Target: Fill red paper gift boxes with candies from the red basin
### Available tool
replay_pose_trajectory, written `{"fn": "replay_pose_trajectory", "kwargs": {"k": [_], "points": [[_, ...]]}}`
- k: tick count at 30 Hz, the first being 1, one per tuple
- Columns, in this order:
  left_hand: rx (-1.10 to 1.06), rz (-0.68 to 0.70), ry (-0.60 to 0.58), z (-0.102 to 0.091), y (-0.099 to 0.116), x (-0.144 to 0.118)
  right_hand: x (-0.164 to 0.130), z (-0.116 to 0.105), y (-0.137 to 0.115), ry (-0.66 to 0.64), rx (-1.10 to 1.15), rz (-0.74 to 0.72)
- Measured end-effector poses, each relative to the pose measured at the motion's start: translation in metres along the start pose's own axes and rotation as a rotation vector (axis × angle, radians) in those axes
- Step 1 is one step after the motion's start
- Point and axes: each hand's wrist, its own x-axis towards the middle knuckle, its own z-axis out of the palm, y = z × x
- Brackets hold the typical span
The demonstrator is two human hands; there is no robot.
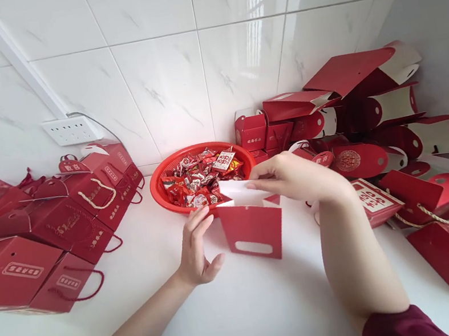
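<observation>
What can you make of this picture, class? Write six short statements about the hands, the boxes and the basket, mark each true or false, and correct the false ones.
1. The right hand touches a white flap at the top of the open box. True.
2. The left hand grips a small packet. False: it is open beside the box, holding nothing.
3. Small wrapped packets lie in the basket. True.
4. The basket is blue. False: it is red.
5. Other red boxes are on both sides of the basket. True.
6. The socket strip is to the right of the basket. False: it is to the left, on the wall.
</observation>
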Motion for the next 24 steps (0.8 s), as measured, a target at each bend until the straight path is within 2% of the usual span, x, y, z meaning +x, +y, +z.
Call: {"fn": "replay_pose_trajectory", "kwargs": {"k": [3, 6, 10, 14, 16, 19, 21, 23, 24], "points": [[-0.029, -0.055, 0.022, -0.015, 0.017, 0.022, 0.006, 0.015, -0.012, -0.119, 0.035, -0.114], [-0.005, -0.182, -0.001, -0.036, 0.032, 0.05, 0.011, 0.029, -0.019, -0.199, 0.001, -0.199], [-0.097, -0.247, -0.227, -0.058, 0.043, 0.075, 0.014, 0.038, -0.025, -0.236, -0.019, -0.236], [-0.168, -0.244, -0.386, -0.068, 0.049, 0.078, 0.013, 0.032, -0.023, -0.258, -0.015, -0.181], [-0.191, -0.244, -0.508, -0.07, 0.054, 0.078, 0.016, 0.028, -0.018, -0.32, 0.064, -0.168], [-0.168, -0.273, -0.621, -0.071, 0.059, 0.079, 0.033, 0.032, -0.007, -0.386, 0.339, -0.1], [-0.131, -0.287, -0.645, -0.07, 0.061, 0.08, 0.056, 0.046, 0.002, -0.31, 0.496, -0.001], [-0.105, -0.294, -0.67, -0.071, 0.063, 0.08, 0.082, 0.068, 0.009, -0.054, 0.425, 0.089], [-0.102, -0.304, -0.685, -0.072, 0.065, 0.08, 0.096, 0.081, 0.012, 0.023, 0.388, 0.106]]}}
